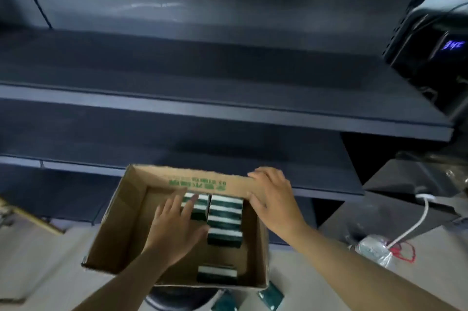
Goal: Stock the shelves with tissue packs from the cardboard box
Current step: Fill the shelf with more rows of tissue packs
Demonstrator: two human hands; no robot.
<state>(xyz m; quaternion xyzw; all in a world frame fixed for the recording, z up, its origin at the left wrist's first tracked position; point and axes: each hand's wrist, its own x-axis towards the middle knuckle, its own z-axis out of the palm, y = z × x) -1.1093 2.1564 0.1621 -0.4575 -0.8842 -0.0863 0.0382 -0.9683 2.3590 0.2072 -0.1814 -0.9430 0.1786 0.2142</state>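
An open cardboard box (119, 212) sits low in front of the dark shelves (228, 105). Inside it stands a row of dark green and white tissue packs (225, 219), with one more pack (217, 273) lying alone near the front wall. My left hand (174, 229) reaches into the box, fingers spread over the left-hand packs, touching them without a clear grip. My right hand (274, 199) clasps the box's far right rim. The shelves in view hold no tissue packs.
Two green packs (270, 296) lie on the floor below the box's front right corner. A black device with a blue display (435, 52) stands on the shelf at right. A white cable (415, 224) and a plastic bag (374, 250) lie at right.
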